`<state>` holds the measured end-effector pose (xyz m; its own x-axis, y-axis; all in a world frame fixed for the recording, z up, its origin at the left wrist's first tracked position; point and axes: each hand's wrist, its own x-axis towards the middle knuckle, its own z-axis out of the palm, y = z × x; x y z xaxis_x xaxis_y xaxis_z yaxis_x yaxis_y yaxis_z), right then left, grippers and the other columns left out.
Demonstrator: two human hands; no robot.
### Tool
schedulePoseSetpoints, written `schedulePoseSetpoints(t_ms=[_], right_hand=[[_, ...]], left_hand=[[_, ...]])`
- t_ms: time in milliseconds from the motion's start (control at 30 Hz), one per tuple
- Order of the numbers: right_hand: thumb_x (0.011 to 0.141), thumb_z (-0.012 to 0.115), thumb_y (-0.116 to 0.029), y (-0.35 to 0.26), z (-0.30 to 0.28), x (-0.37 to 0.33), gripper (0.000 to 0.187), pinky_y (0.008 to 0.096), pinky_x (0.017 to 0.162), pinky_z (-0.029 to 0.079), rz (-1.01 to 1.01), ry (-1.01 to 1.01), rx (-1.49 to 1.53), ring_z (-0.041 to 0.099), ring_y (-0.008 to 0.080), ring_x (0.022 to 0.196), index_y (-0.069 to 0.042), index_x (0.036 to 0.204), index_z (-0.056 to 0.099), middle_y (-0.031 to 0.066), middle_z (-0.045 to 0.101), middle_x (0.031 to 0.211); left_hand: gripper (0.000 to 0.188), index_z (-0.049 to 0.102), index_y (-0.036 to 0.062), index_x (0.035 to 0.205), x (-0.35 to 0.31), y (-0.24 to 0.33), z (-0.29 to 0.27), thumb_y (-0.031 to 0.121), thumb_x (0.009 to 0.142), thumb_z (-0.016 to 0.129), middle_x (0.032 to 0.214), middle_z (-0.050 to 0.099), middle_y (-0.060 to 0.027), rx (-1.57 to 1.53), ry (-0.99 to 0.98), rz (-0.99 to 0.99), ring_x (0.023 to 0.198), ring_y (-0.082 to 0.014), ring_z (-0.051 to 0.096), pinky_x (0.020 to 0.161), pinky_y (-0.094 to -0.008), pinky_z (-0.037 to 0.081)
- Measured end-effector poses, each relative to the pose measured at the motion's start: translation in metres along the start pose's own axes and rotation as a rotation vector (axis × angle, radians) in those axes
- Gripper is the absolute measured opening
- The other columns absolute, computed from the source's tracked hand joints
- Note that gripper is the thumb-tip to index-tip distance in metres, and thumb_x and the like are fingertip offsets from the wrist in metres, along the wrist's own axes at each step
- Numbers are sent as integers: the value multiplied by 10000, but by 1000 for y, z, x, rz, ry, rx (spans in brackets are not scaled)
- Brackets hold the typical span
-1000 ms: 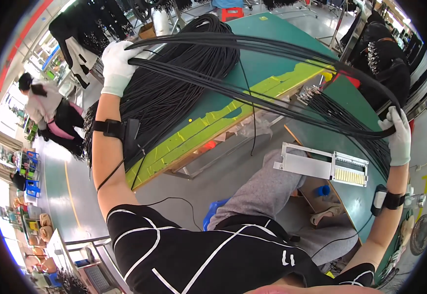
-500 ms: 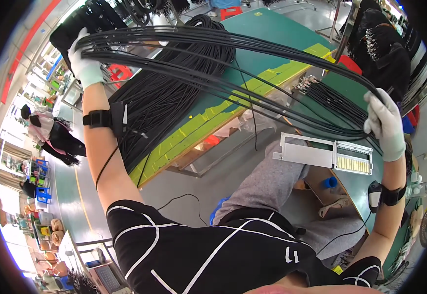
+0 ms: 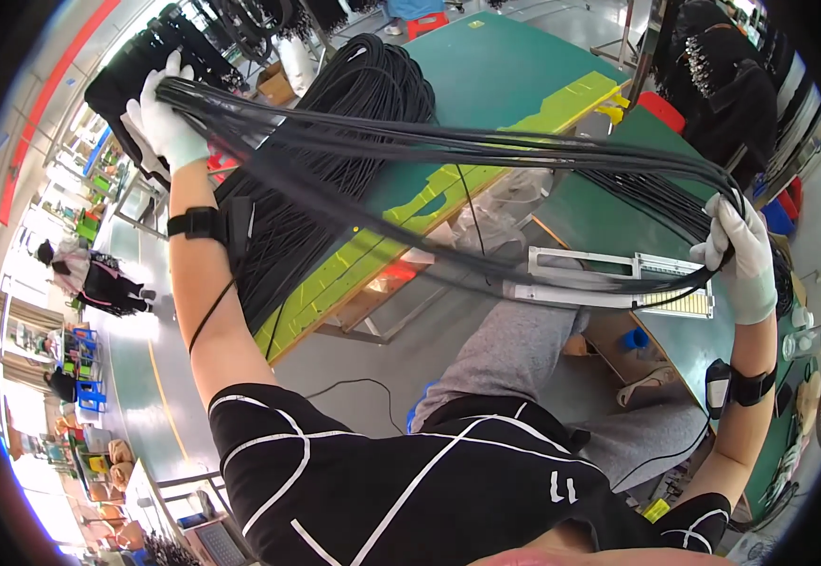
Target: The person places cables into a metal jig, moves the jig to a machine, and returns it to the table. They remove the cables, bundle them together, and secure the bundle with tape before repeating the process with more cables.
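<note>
The left hand [image 3: 163, 118], in a white glove, was raised above the far left side of the main worktop [image 3: 486, 71]. It was partly open: its fingers were extended, and the looped end of a black cable bundle [image 3: 523, 151] lay against its palm side. The right hand [image 3: 740, 250], also gloved in white, was closed, its fingers curled around the opposite end of the same bundle.

The bundle spanned the space between the 2 hands, off the worktop surface. Its upper strands ran close together; its lower strands sagged, were blurred, and crossed in front of a white frame [image 3: 552, 295].

A large coil of black cables [image 3: 387, 80] rested on the main worktop, behind the bundle. Yellow-green tape [image 3: 311, 307] covered the near edge of this worktop, and 1 loose cable [image 3: 474, 208] hung over that edge.

A side worktop [image 3: 608, 236] stood on the right. It carried a second group of black cables [image 3: 651, 200], partly hidden by the held bundle. A blue cup [image 3: 633, 339] was located below the frame in the view.
</note>
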<state>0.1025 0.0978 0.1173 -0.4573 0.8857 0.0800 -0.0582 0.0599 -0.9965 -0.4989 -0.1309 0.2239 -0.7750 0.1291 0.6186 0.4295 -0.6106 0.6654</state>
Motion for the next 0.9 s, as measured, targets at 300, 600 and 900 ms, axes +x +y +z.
schedulePoseSetpoints(t_ms=[300, 600, 900], right_hand=[[994, 570, -209, 22, -144, -39, 194, 203, 440, 309, 110, 232, 92, 316, 33, 443, -43, 1093, 586, -60, 432, 663], [954, 635, -214, 68, -375, -200, 334, 186, 476, 347, 99, 956, -118, 367, 19, 491, -65, 1252, 614, -25, 535, 766], [809, 750, -167, 82, -274, -177, 365, 370, 1061, 409, -174, 834, -1238, 564, 259, 1190, -48, 1144, 666, 109, 631, 1223]], left_hand=[[369, 753, 30, 978, -91, -30, 64, -35, 638, 626, 962, 691, -112, 1122, -1086, 505, 926, -287, 674, 865, -331, 523], [144, 743, 140, 810, -354, -110, 237, 151, 671, 708, 834, 626, -100, 585, -1609, 571, 817, -309, 630, 724, -403, 504], [178, 746, 200, 855, -530, -129, 325, 351, 764, 717, 818, 607, -72, 519, -1901, 665, 839, -276, 624, 718, -420, 504]])
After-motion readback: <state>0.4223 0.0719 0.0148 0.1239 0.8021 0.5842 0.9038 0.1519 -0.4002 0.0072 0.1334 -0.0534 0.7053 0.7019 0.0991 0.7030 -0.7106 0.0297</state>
